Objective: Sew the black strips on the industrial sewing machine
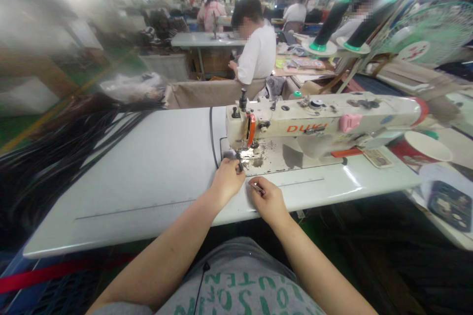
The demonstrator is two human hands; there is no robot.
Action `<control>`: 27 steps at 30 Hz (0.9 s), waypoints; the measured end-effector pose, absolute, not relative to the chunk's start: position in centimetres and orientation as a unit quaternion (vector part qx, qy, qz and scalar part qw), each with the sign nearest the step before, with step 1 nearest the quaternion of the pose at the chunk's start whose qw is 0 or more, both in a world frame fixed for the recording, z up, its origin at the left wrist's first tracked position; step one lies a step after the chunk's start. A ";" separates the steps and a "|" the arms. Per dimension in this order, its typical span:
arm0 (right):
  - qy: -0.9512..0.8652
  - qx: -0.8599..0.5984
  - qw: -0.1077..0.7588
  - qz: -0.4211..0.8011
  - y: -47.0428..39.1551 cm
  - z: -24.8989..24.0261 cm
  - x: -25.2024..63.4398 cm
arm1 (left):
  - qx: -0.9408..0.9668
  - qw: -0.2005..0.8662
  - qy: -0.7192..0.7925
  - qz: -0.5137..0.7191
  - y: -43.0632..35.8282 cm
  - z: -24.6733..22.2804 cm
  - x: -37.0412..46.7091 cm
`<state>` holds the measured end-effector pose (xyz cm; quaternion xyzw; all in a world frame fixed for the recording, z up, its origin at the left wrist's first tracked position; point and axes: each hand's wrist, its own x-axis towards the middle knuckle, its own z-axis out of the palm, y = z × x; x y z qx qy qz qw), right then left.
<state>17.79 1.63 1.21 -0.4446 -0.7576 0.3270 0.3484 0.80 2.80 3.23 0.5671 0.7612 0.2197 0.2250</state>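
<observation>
A white sewing machine (pixel 314 123) with orange lettering stands on a pale table (pixel 158 167). Near its needle area my left hand (pixel 228 179) pinches a small dark strip (pixel 239 161). A thin black cord (pixel 212 133) curves over the table just left of the machine's plate. Close to the front edge, right of my left hand, my right hand (pixel 269 198) is closed round a small metal tool (pixel 257 187), its tip pointing up and left. The two hands are apart.
Long black strips (pixel 92 142) hang over the table's left side. Behind the machine are a beige cloth bin (pixel 203 93) and a seated person in white (pixel 257 51). Two dark thread cones (pixel 328 27) and a green fan (pixel 432 34) stand at the right, with a white-rimmed tub (pixel 428 146) below.
</observation>
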 end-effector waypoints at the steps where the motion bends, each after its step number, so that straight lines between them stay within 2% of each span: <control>1: -0.760 -0.441 0.348 0.327 1.6 1.2 17.9 | 0.567 0.227 0.762 0.214 2.8 3.5 0.8; 11: -0.761 -0.426 0.353 0.339 1.7 1.2 18.0 | 0.632 0.235 0.727 0.130 1.4 4.4 0.8; 19: -0.738 -0.413 0.367 0.389 2.2 1.9 19.0 | 0.698 0.131 0.681 0.178 -0.1 3.1 0.4; 21: -0.742 -0.436 0.384 0.335 3.5 2.3 20.1 | 0.715 0.113 0.656 0.213 -0.2 2.6 0.0; 23: -0.755 -0.476 0.387 0.231 5.5 2.5 21.8 | 0.721 0.122 0.633 0.256 -0.2 2.3 -0.2; 27: -0.768 -0.565 0.300 0.037 9.8 2.0 25.5 | 0.714 0.168 0.594 0.330 -0.2 2.4 -0.7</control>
